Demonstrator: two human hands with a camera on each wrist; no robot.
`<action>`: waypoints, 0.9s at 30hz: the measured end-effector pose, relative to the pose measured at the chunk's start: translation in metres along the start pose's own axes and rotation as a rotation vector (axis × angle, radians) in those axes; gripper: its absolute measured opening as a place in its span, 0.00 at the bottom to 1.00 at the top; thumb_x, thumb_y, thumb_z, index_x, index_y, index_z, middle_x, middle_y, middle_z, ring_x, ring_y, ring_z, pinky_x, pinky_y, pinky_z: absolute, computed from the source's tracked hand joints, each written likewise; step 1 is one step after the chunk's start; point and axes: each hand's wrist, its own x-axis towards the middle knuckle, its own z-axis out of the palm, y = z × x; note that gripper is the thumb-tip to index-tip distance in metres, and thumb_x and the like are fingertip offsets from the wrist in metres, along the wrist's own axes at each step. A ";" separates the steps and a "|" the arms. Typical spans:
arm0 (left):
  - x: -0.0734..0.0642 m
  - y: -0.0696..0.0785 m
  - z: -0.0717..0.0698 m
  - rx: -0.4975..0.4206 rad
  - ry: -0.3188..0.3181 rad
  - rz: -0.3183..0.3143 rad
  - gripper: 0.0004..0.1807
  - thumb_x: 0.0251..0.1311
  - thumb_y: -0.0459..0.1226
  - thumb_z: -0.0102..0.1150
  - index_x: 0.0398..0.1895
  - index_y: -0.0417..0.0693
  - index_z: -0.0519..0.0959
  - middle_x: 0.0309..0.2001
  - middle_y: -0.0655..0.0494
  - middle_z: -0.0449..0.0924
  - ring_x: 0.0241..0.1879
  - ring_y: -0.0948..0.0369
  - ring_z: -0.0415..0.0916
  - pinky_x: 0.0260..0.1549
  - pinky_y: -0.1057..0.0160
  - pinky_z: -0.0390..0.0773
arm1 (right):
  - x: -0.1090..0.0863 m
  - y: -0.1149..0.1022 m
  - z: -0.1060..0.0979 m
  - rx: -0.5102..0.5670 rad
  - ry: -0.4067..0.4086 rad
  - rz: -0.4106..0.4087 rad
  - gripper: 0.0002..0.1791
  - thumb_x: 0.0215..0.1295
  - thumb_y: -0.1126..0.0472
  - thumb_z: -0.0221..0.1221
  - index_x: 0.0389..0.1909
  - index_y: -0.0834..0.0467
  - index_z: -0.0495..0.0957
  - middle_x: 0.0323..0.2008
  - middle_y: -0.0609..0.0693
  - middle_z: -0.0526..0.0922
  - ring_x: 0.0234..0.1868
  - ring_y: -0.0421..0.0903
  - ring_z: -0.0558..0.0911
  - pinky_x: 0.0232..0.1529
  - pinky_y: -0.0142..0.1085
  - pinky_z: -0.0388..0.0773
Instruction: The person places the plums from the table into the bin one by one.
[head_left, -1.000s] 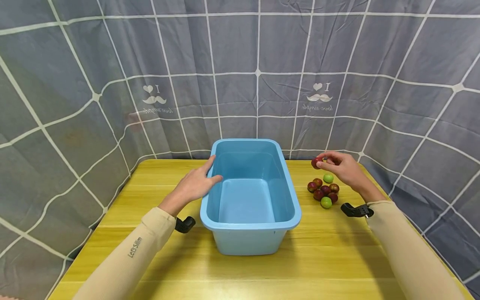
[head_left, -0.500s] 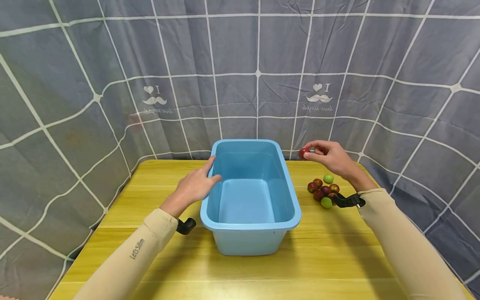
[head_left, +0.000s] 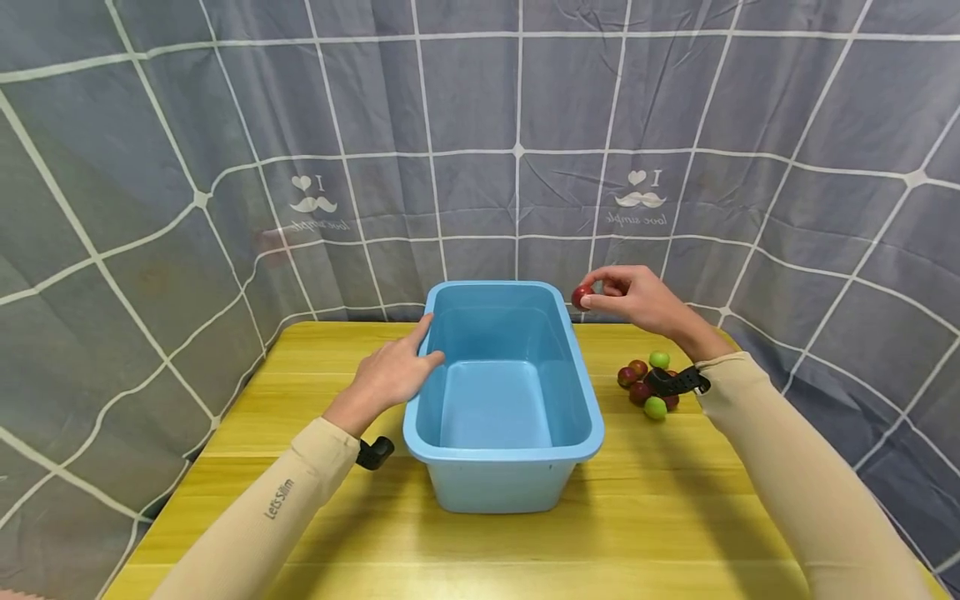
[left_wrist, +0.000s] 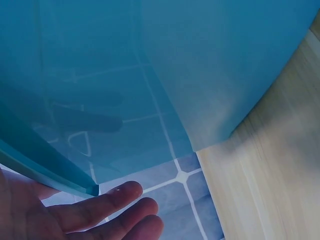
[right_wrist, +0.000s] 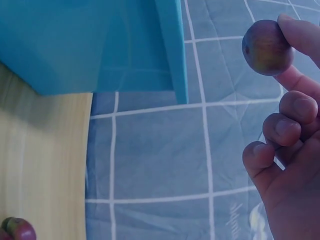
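Observation:
A small dark-red plum (head_left: 581,297) is pinched between the thumb and index finger of my right hand (head_left: 637,296), held up just outside the tub's far right rim. In the right wrist view the plum (right_wrist: 268,48) shows at the fingertips, the other fingers curled below it. My left hand (head_left: 393,371) holds the left rim of the blue plastic tub (head_left: 502,454), thumb over the rim and fingers along the outside. The left wrist view shows these fingers (left_wrist: 107,205) below the rim. The tub's floor is bare in the head view.
Several dark-red plums (head_left: 640,392) and green round fruits (head_left: 655,408) lie right of the tub on the yellow wooden table (head_left: 495,554); my right wrist strap partly hides them. A grey checked cloth (head_left: 472,192) hangs behind the table and at its sides.
My right hand has carried the plum up and left, from above the fruit group to beside the tub's far right corner. My left hand has stayed on the rim.

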 end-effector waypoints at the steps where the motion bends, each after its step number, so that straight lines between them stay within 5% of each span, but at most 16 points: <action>1: 0.000 0.000 0.001 0.000 0.001 -0.001 0.42 0.68 0.60 0.41 0.82 0.69 0.40 0.46 0.49 0.81 0.28 0.54 0.75 0.25 0.55 0.70 | 0.002 -0.002 0.001 -0.006 -0.004 -0.006 0.13 0.69 0.58 0.63 0.50 0.59 0.83 0.19 0.51 0.59 0.20 0.45 0.59 0.29 0.36 0.65; 14: 0.001 0.002 0.000 0.018 0.000 -0.010 0.42 0.68 0.60 0.41 0.82 0.69 0.40 0.33 0.50 0.77 0.25 0.54 0.74 0.24 0.55 0.70 | 0.026 -0.026 0.008 -0.111 -0.093 -0.079 0.14 0.64 0.48 0.67 0.46 0.50 0.85 0.19 0.50 0.64 0.21 0.49 0.65 0.25 0.37 0.62; 27: 0.002 0.001 -0.001 0.037 0.005 -0.009 0.42 0.68 0.60 0.40 0.82 0.69 0.41 0.52 0.49 0.81 0.34 0.54 0.77 0.26 0.55 0.71 | 0.055 -0.051 0.026 -0.155 -0.215 -0.091 0.13 0.62 0.45 0.68 0.44 0.45 0.85 0.22 0.51 0.69 0.25 0.49 0.67 0.31 0.40 0.65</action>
